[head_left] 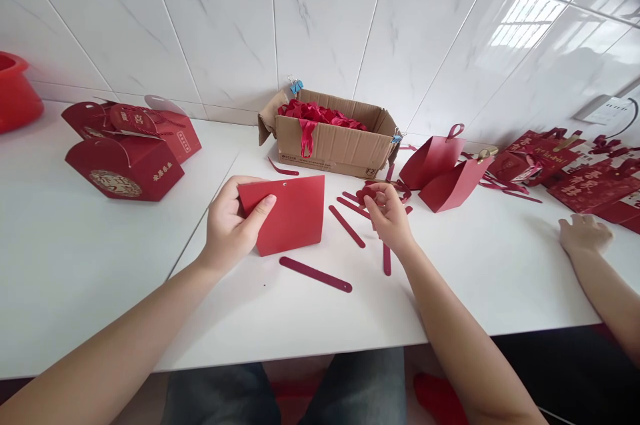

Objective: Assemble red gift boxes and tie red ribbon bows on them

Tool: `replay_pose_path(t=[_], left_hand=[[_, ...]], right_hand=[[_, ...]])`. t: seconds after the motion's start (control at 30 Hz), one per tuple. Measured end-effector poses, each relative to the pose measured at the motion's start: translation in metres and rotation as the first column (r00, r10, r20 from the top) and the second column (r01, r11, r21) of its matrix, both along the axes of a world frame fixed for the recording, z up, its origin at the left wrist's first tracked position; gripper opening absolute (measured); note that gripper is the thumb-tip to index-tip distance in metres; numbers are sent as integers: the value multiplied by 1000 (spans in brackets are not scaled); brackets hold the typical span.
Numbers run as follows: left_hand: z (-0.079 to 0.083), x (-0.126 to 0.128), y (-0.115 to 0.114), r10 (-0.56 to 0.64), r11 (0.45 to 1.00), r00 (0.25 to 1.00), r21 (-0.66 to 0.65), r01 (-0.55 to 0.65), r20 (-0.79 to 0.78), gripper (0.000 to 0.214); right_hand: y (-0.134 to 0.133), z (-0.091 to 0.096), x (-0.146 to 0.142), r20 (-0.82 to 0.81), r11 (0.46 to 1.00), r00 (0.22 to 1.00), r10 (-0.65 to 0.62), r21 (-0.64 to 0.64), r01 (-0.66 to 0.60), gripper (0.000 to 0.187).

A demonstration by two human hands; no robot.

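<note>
My left hand (234, 221) grips a folded red paper gift box (293, 215) at its left side, thumb on the front face. A small hole shows near the box's top edge. My right hand (389, 217) is over a loose pile of dark red strips, its fingertips closed on a small dark red piece (367, 196) whose full shape is hidden. A single dark red strip (316, 274) lies in front of the box, and another strip (347, 226) lies between my hands. Each has rounded ends.
Behind my hands stands a cardboard carton (330, 145) of red ribbons (320, 115). Printed red boxes (125, 168) are at left, near a red tub (17, 95). Two plain red boxes (447, 178) stand right, beyond them printed bags (590, 181). Another person's hand (585, 235) rests at far right.
</note>
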State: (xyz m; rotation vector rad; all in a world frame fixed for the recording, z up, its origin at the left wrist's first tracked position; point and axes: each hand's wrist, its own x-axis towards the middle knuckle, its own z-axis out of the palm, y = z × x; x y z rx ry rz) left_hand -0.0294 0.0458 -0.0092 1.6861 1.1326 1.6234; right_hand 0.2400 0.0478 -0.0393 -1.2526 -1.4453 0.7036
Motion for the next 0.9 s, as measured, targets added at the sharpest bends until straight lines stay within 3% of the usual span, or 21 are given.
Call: replay_pose_path(t=[0.1,0.17,0.27,0.33,0.37,0.43,0.6,0.9], left_hand=[[0,4,-3,-19,999,1000,27,20,-8,19],[-1,7,-7,-18,997,999,74,21,-37,17],[-1,14,-15,-16,984,993,177,36,-115,14],[-2,18,-20,-38,965,984,251,81,-172,13],[-2,19,-22,-55,950,979,290,112,-196,14],[-2,21,-25,-94,914,967,365,178,-237,19],[0,23,-31,-173,843,936,445,301,-305,30],[2,25,-35,-214,795,906,473,379,-366,33]], right_hand=[[-10,5,-5,14,986,998,68,149,-70,13],[-19,10,-9,52,938,989,140,313,-149,4],[-34,19,-19,206,771,944,257,546,-328,22],[-43,24,-27,318,664,909,271,622,-416,31],[-47,25,-32,345,635,900,267,639,-434,33],[-53,26,-40,330,634,904,273,644,-427,33],[-62,24,-53,209,732,922,326,561,-386,31],[-68,26,-51,202,741,922,331,549,-386,33]])
